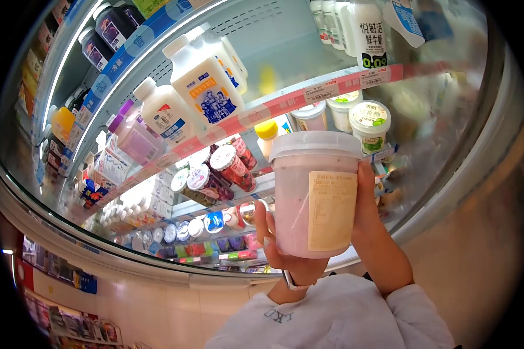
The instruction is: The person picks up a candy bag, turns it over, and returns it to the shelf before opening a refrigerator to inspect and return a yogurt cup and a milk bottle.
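Note:
A large tub of pink yogurt (291, 198) is held up in front of the fridge, between both hands. Its lid is translucent white, and a cream label with small print faces me on the right side. My left hand (291, 262) supports it from the lower left, with fingers along the side and a band on the wrist. On the right side my right hand (365, 200) is closed round the wall, its fingers mostly hidden behind the tub. The tub is nearly upright and overlaps the shelves behind it.
Around the tub is an open chilled display with a pink-edged shelf (262, 116). White milk bottles (204, 81) stand at left, a tall milk bottle (367, 35) at upper right. Below are green-labelled cups (370, 123) and red cups (234, 167). The fridge's curved rim (157, 264) runs below.

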Available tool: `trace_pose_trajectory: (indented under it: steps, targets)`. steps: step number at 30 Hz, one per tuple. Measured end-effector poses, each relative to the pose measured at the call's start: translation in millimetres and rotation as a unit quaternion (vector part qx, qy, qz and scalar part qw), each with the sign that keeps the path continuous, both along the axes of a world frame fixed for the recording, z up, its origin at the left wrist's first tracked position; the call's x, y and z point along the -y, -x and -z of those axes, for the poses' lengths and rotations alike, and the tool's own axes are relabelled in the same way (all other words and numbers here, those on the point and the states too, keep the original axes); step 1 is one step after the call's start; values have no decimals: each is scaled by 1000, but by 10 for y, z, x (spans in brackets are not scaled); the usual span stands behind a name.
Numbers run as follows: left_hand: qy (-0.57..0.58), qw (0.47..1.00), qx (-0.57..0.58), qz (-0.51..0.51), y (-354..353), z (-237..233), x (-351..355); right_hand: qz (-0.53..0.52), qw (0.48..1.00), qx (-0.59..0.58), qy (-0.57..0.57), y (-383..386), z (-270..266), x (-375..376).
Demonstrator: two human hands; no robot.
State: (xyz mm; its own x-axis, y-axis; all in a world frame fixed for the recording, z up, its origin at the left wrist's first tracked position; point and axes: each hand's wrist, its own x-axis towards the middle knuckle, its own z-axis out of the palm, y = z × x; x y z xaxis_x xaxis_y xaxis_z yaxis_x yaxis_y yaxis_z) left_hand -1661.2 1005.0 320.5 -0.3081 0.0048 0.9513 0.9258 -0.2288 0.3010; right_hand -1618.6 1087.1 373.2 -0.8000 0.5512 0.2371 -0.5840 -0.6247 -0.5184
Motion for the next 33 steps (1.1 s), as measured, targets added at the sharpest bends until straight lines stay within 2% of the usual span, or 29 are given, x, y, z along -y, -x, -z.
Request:
trace_pose_trajectory:
  steps: [3,7,10,12,13,14,16,18,20,22,27,30,33]
  targets:
    - [85,995,-1,-49,-10,-110,147,-187,974,-56,118,45,45,-39]
    - [115,991,-21,-70,3,-133,140,-256,941,-57,215,187,217,-43]
    - [96,995,6,-7,47,-37,162,-215,965,-58,139,105,120,3]
    - [25,981,93,168,29,121,209,-206,966,-21,154,52,169,93]
    - [-3,972,110,208,47,229,244,-169,975,9,143,65,265,161]
    - [-53,957,176,223,73,487,342,-110,986,10,122,74,410,225]
    - [-69,905,320,272,156,853,609,-37,999,6,2,-49,540,291]
    - [-11,843,428,326,169,1102,934,44,984,16,-170,-134,653,369]
    - [32,794,492,355,93,1291,1220,142,909,32,-390,-179,825,427]
    - [56,765,524,369,4,1406,1400,146,893,31,-425,-178,890,527]
    - [80,737,549,385,-87,1480,1577,41,935,85,-343,-226,930,646]
    - [88,728,548,403,-80,1475,1539,100,911,43,-397,-232,935,631]
    - [107,717,540,428,-49,1433,1430,84,919,30,-384,-290,922,639]
